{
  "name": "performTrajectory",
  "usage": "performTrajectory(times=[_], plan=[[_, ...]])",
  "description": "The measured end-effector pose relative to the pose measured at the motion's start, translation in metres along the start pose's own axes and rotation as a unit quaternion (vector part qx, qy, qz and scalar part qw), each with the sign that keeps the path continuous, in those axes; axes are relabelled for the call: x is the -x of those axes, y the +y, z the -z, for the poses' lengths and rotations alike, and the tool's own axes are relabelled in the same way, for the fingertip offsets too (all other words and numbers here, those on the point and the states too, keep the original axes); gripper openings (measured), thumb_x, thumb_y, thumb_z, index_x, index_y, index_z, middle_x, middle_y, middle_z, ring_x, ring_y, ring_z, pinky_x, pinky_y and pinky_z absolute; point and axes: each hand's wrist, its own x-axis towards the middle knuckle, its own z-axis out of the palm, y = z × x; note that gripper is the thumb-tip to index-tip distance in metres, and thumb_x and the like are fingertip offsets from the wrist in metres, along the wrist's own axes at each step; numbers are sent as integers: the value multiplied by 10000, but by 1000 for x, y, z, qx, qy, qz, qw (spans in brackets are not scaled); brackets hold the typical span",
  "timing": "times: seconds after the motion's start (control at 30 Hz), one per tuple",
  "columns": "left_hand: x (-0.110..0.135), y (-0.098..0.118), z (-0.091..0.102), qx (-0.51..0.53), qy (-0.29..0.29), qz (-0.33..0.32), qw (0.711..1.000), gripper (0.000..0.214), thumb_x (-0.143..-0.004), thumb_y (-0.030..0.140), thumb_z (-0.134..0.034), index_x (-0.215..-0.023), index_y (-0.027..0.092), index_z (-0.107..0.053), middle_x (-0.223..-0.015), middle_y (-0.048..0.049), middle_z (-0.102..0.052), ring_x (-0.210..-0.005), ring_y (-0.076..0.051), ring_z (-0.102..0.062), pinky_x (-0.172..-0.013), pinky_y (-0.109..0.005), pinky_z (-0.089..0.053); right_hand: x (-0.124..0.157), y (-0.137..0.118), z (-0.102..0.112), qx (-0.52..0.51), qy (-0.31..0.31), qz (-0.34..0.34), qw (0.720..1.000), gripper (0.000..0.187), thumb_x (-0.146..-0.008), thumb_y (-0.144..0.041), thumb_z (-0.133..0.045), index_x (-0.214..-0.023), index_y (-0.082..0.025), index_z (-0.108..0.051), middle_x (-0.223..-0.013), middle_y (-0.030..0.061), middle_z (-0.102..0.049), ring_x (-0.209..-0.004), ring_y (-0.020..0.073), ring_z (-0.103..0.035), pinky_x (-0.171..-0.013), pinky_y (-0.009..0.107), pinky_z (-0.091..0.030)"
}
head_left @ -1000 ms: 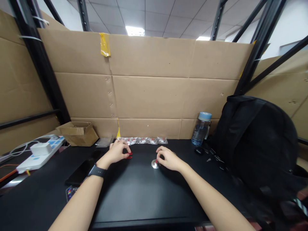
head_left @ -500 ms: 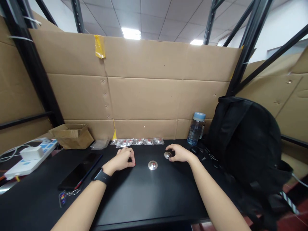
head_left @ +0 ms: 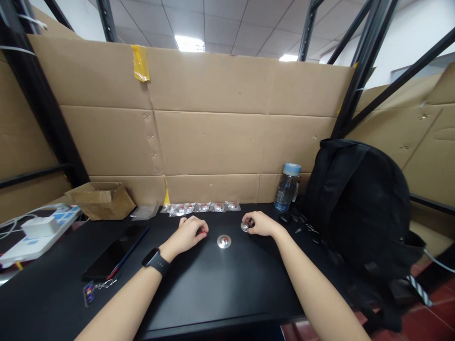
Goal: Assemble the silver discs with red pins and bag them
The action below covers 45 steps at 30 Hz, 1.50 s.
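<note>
My right hand (head_left: 261,223) has its thumb and fingers around the edge of a shiny round metal disc (head_left: 244,226), partly hidden under the fingers. A second metal disc (head_left: 223,241), wide-rimmed with a raised middle and a red mark, lies on the table between my hands. To its left, my left hand (head_left: 187,234) is curled with the fingertips together. A small red spot shows at those fingertips; whether it is a held piece or a nail I cannot tell. A dark smartwatch (head_left: 156,260) is on the left wrist.
Several plastic-wrapped discs (head_left: 202,207) line the table's back. A cardboard box (head_left: 103,201), clear bags (head_left: 145,211), phone (head_left: 115,253), keyring (head_left: 94,289) and power strip (head_left: 42,232) lie left. A water bottle (head_left: 287,188), keys (head_left: 308,227) and black backpack (head_left: 359,218) are right.
My left hand has moved right, closer to the middle disc. My right hand's fingers cover more of the disc they hold. The middle disc stays in place; the whole view has shifted slightly.
</note>
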Motion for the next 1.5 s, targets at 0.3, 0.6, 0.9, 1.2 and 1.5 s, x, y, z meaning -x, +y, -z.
performTrajectory(times=[0.3, 0.6, 0.9, 1.2, 1.5], plan=[[-4, 2, 0, 32, 52, 41, 997, 191, -863, 324, -696, -1051, 285, -693, -958, -5, -763, -1090, -247, -601, -998, -435, -309, 0, -7, 1, -46, 60, 44, 996, 332, -653, -152, -739, -982, -193, -749, -941, 34, -749, -812, 172, -667, -745, 253, -495], [-3, 8, 6, 18, 119, 16, 993, 118, -901, 369, -676, -876, 298, -768, -1106, -31, -723, -1159, -274, -566, -1027, -482, -328, -2, -35, -11, -133, 94, 105, 981, 336, -686, -151, -747, -1013, -228, -732, -979, 24, -723, -847, 169, -653, -681, 239, -482], [-2, 31, 8, -6, 204, -25, 979, 178, -952, 372, -607, -901, 286, -755, -1299, -58, -585, -1268, -298, -426, -1039, -534, -330, -6, -78, -35, -312, 162, 109, 930, 415, -690, -215, -794, -1082, -225, -660, -1095, 60, -717, -919, 194, -679, -710, 284, -510], [1, 50, 2, 10, 251, -28, 968, 172, -957, 325, -591, -896, 262, -739, -1268, -78, -556, -1237, -299, -431, -1073, -576, -312, -2, -98, -44, -399, 145, 131, 896, 480, -690, -203, -830, -1130, -228, -641, -1118, 72, -715, -1016, 231, -707, -779, 317, -532], [3, 57, 5, 7, 251, -22, 968, 166, -954, 294, -586, -889, 263, -736, -1253, -76, -555, -1225, -305, -437, -1042, -563, -336, -2, -101, -49, -414, 147, 139, 888, 504, -686, -209, -845, -1148, -234, -643, -1175, 81, -697, -1042, 244, -711, -783, 322, -551]])
